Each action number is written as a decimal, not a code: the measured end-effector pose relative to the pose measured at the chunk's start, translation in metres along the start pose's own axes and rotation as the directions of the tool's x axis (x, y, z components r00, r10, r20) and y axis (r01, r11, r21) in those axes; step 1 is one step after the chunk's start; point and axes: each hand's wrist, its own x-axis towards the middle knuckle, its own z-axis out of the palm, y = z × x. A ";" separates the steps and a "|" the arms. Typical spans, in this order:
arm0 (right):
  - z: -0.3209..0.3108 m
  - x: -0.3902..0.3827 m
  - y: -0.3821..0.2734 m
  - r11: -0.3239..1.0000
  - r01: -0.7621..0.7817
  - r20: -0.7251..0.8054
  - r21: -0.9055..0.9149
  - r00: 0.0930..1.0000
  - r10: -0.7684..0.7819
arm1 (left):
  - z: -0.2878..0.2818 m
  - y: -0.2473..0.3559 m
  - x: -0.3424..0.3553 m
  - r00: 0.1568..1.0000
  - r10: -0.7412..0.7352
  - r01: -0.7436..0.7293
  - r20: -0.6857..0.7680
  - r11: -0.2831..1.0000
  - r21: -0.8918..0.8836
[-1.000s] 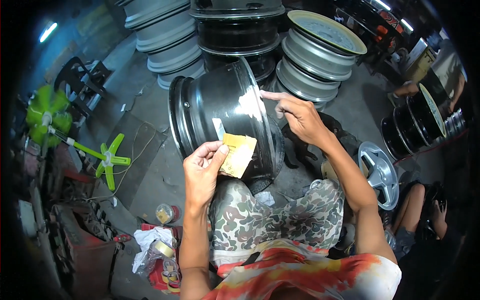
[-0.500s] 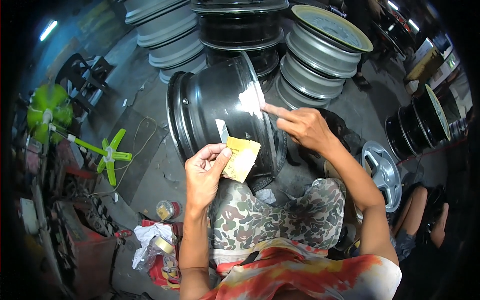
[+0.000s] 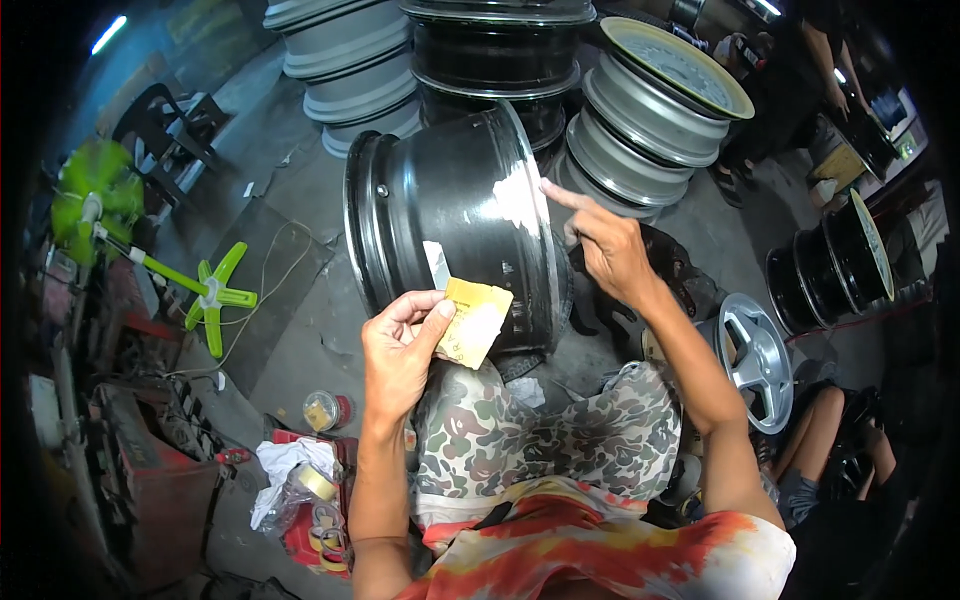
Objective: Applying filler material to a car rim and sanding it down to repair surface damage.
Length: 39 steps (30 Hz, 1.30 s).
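Our left hand [image 3: 400, 345] pinched a square, yellow piece of paper [image 3: 480, 322] between thumb and fingers. Our right hand [image 3: 612, 252] was half open and empty, its forefinger stretched. Just beyond both hands lay a wide, barrel-shaped, black metal wheel rim [image 3: 450, 190], its white patch [image 3: 513, 200] beside this fingertip. We judged the rim heavy, stiff and slippery, best taken by both lips; the paper, light and bendable.

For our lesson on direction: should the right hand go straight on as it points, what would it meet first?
Likely the black wheel, at its edge beside the white patch; whether the fingertip touches is unclear.
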 end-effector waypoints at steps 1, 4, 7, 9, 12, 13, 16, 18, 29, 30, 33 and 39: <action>0.005 -0.006 0.001 0.999 -0.017 -0.043 0.048 0.999 0.019 | 0.002 0.000 0.001 1.000 -0.014 0.014 0.005 1.000 0.004; 0.011 -0.007 0.006 0.995 -0.012 -0.121 0.104 0.992 0.025 | 0.006 -0.001 0.004 1.000 -0.023 0.023 0.021 1.000 0.003; 0.010 -0.014 -0.004 1.000 -0.005 -0.109 -0.020 0.994 0.002 | 0.005 0.001 0.001 0.999 -0.019 0.018 0.026 1.000 0.009; 0.002 -0.024 -0.015 0.961 0.035 0.030 -0.275 0.999 -0.027 | 0.005 0.001 -0.001 1.000 -0.019 0.018 0.012 1.000 0.014; -0.009 -0.023 -0.020 0.894 0.179 0.125 -0.411 0.982 -0.140 | 0.004 0.001 -0.001 1.000 -0.022 0.022 0.013 1.000 0.004; -0.010 -0.021 -0.016 0.858 0.217 0.143 -0.466 0.975 -0.169 | 0.004 0.000 -0.001 1.000 -0.014 0.014 0.011 1.000 -0.003; -0.017 -0.017 -0.018 0.821 0.308 0.234 -0.481 0.947 -0.218 | 0.003 -0.002 -0.004 1.000 -0.008 0.009 0.008 1.000 -0.022; -0.022 -0.020 -0.014 0.800 0.362 0.278 -0.479 0.927 -0.253 | 0.001 -0.001 -0.004 1.000 -0.009 0.009 0.003 0.999 -0.035; -0.036 -0.004 -0.021 0.674 0.519 0.500 -0.526 0.830 -0.248 | -0.011 -0.006 -0.007 1.000 -0.004 0.005 0.013 0.999 -0.049; -0.037 -0.003 -0.020 0.673 0.525 0.507 -0.522 0.825 -0.250 | -0.011 -0.008 -0.008 1.000 -0.006 0.006 0.007 0.998 -0.056; -0.038 0.008 -0.020 0.650 0.573 0.559 -0.500 0.786 -0.263 | -0.013 -0.010 -0.007 1.000 -0.005 0.007 0.021 0.997 -0.076; -0.034 0.052 0.006 0.651 0.520 0.508 -0.553 0.830 -0.231 | -0.014 -0.006 -0.009 0.999 -0.016 0.022 0.049 0.992 -0.121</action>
